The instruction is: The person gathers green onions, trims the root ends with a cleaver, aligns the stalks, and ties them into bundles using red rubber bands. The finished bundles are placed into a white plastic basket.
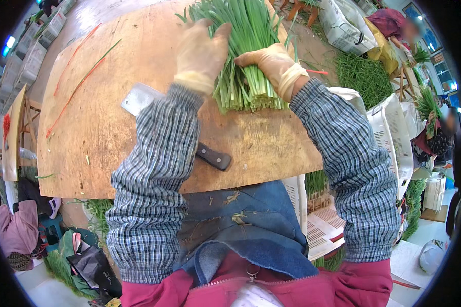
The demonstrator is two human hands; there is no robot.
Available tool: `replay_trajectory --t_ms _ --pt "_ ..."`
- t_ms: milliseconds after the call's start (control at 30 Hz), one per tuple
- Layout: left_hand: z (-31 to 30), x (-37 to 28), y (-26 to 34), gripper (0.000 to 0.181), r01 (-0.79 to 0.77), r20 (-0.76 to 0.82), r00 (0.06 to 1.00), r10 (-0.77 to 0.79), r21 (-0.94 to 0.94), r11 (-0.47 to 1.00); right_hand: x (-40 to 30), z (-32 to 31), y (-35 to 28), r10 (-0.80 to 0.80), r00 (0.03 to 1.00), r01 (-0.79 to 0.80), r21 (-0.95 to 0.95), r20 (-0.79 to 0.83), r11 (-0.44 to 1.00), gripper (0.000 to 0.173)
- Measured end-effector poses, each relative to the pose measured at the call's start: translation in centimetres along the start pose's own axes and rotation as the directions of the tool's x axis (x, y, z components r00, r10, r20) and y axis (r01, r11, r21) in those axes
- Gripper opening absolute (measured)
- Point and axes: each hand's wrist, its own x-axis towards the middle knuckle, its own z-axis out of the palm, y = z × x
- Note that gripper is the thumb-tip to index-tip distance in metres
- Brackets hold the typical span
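A thick bunch of leafy green stalks (pixel 240 27), probably garlic chives, lies on the wooden table with its pale cut ends towards me. My right hand (pixel 270 65), in a thin pale glove, holds the bunch's right side with the thumb across the stalks. At the left edge of the bunch, my gloved left hand (pixel 203 53) is blurred, its thumb apart from the fingers and nothing seen in it. A cleaver (pixel 214 156) lies under my left forearm; its dark riveted handle and part of its blade show, the middle being hidden. A red tie (pixel 318 71) sticks out beyond my right wrist.
Red strips (pixel 75 94) lie on the left of the wooden table (pixel 107 126). White plastic crates (pixel 387 130) stand close on the right, near a heap of greens (pixel 362 76) on the floor. Other people work at the right; one person (pixel 17 230) sits at the left.
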Motion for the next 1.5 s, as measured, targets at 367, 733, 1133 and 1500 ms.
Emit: replay_trajectory --t_ms 367,733,1133,1500 --pt "1.3 -1.7 -1.4 0.071 0.096 0.146 0.985 -0.086 -0.059 0.994 0.8 0.4 -2.5 0.104 0.995 -0.103 -0.111 0.003 0.988 0.036" --pt "2.3 -1.8 -1.0 0.067 0.022 0.055 0.998 -0.026 0.065 0.998 -0.1 -2.8 -4.1 0.140 0.984 -0.055 -0.558 0.111 0.828 0.057" --pt "4.1 -2.4 -0.3 0.092 0.013 0.044 0.999 -0.025 0.250 0.968 -0.8 -2.9 1.4 -0.215 0.963 0.015 -0.761 -0.164 0.649 0.069" --pt "1.5 -2.2 0.2 0.076 0.038 0.157 0.986 -0.052 0.090 0.995 -2.1 -3.8 -0.1 -0.354 0.923 0.080 -0.824 -0.152 0.561 0.071"
